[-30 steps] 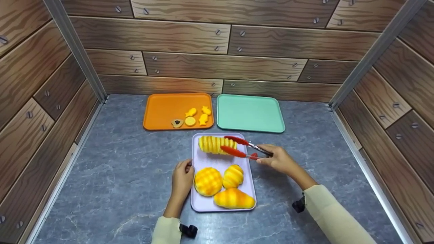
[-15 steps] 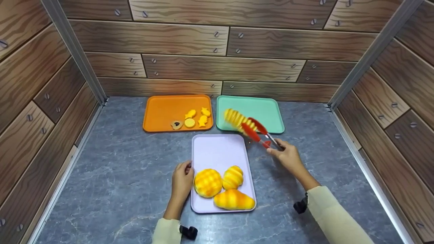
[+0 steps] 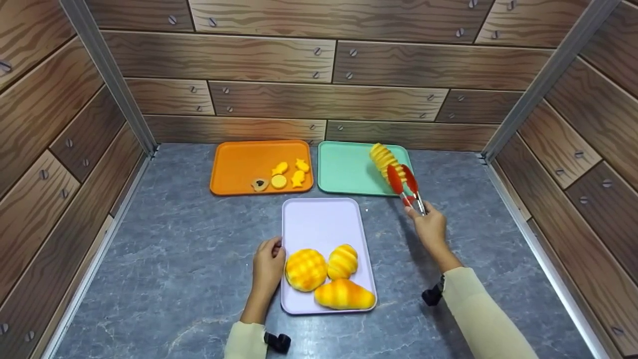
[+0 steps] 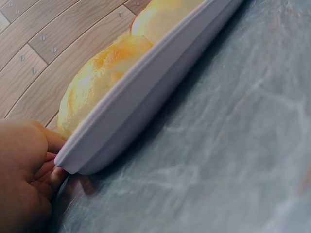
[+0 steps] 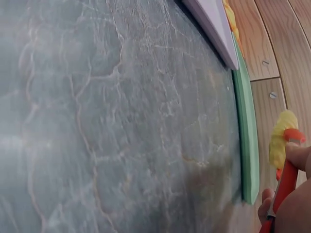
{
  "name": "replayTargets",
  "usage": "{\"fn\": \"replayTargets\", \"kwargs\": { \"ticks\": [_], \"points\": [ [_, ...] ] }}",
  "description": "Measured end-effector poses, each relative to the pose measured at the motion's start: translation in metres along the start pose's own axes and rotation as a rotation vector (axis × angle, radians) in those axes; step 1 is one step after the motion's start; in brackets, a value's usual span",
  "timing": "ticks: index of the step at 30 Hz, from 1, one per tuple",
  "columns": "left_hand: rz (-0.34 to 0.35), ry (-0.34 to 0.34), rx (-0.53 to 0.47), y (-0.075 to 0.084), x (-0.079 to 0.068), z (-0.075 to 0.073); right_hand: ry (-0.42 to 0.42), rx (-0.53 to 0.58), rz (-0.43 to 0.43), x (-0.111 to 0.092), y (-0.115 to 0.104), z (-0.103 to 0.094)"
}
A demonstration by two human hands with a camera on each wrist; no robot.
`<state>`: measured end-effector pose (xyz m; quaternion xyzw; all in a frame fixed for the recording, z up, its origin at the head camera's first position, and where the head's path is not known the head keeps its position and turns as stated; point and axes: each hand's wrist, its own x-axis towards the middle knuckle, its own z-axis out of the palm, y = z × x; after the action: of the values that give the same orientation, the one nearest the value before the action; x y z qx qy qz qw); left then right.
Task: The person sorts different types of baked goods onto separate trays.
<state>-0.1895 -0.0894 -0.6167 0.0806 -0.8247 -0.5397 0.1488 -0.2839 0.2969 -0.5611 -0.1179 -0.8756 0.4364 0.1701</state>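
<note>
My right hand (image 3: pixel 431 228) grips a pair of red-tipped tongs (image 3: pixel 395 180). Their tips pinch a ridged yellow bread roll (image 3: pixel 383 156), which is held tilted above the right part of the green tray (image 3: pixel 344 169). In the right wrist view the roll (image 5: pixel 282 138) shows clear of the tray's edge. With thumb and curled fingers, my left hand (image 3: pixel 268 265) holds the left rim of the lilac tray (image 3: pixel 319 219); the left wrist view shows the thumb at the rim (image 4: pixel 104 121). On that tray lie a round checkered bun (image 3: pixel 306 270), a small striped roll (image 3: pixel 343 262) and a long bread (image 3: pixel 345 294).
Left of the green tray stands an orange tray (image 3: pixel 239 159). It carries several small yellow fish shapes (image 3: pixel 298 178), a round yellow biscuit (image 3: pixel 278 181) and a brown piece with a dark heart (image 3: pixel 259 184). Wood-patterned walls (image 3: pixel 269 94) enclose the grey marbled table (image 3: pixel 189 259).
The tongs lifted the ridged roll off the lilac tray's far end and carried it right and away, over the green tray. My left hand stayed at the rim.
</note>
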Motion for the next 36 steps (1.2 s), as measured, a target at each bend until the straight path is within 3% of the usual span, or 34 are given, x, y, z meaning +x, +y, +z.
{"fn": "replayTargets", "kwargs": {
  "ticks": [9,19,27,36],
  "points": [
    [-0.003,0.007,-0.017,-0.001,0.000,0.001,0.044,-0.030,0.078,0.004,0.011,0.006],
    [-0.005,0.001,-0.007,-0.001,0.000,0.001,0.082,-0.101,0.084,0.006,0.023,0.011],
    [-0.003,-0.005,-0.003,-0.003,0.000,0.000,0.110,-0.109,0.077,0.002,0.019,0.022],
    [0.016,0.009,0.000,-0.002,0.000,0.002,0.125,-0.091,0.139,0.001,0.015,0.032]
  ]
}}
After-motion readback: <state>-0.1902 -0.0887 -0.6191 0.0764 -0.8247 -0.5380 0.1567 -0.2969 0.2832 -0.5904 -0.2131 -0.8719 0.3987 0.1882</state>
